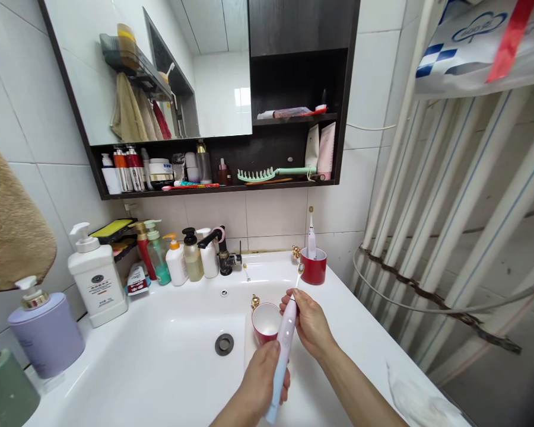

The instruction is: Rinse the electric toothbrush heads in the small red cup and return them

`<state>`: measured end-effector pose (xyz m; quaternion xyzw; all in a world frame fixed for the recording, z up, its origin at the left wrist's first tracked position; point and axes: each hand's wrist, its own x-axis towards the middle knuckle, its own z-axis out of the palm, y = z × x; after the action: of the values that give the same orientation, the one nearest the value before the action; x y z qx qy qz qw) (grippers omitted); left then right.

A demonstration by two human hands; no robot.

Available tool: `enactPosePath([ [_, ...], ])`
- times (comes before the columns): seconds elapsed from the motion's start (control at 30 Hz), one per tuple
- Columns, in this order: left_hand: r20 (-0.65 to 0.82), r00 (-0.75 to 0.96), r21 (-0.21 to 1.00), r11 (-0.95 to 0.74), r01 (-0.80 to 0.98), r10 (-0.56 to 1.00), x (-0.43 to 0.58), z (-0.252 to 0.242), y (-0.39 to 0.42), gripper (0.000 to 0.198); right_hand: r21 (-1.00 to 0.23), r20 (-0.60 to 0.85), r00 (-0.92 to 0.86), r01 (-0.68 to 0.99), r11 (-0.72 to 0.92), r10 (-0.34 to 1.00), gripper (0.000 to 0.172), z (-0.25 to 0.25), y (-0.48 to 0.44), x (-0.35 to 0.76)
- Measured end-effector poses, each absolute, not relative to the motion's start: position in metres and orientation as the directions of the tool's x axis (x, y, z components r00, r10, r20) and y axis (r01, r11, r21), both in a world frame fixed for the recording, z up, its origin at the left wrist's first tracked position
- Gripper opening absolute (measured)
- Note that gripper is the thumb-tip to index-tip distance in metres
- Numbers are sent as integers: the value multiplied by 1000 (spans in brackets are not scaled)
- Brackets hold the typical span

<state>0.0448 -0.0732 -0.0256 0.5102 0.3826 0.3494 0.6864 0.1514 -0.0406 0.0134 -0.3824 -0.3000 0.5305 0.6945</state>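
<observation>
Over the white sink (169, 356) I hold a pale pink and blue electric toothbrush (285, 335), its head pointing up and away. My left hand (260, 379) is wrapped round its lower handle. My right hand (309, 320) grips the upper part, fingers closed near the neck. Just behind the brush a red cup (264, 323) with a white inside sits in the basin. A second red cup (314, 267) on the rim at the back holds another electric toothbrush (311, 237) upright.
A black tap (222, 252) stands at the back with several pump bottles (178, 258) beside it. Larger dispensers (95, 276) line the left edge. A dark shelf (213, 190) with toiletries and a green comb hangs above. White pipes (449, 237) run down the right.
</observation>
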Motion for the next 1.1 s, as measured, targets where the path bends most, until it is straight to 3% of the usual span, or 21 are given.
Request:
enactPosePath([
  [0.13,-207,519,948,302,-104,829,45,-25,-73,49,-842,10,258,-519,148,966,18,13,-40,151],
  [0.53,-176,477,978,210,-18,861,40,-23,-73,45,-819,-12,246,-559,131,969,17,12,-40,152],
  [0.7,-226,573,948,312,-55,788,35,-19,-71,50,-820,-12,266,-554,142,964,15,9,-38,152],
  [0.97,-195,558,972,236,-3,807,33,-20,-70,45,-808,-32,292,-571,148,956,15,9,-37,151],
  [1.1,-140,473,990,125,62,870,34,-24,-69,38,-812,-13,299,-561,165,954,15,10,-37,149],
])
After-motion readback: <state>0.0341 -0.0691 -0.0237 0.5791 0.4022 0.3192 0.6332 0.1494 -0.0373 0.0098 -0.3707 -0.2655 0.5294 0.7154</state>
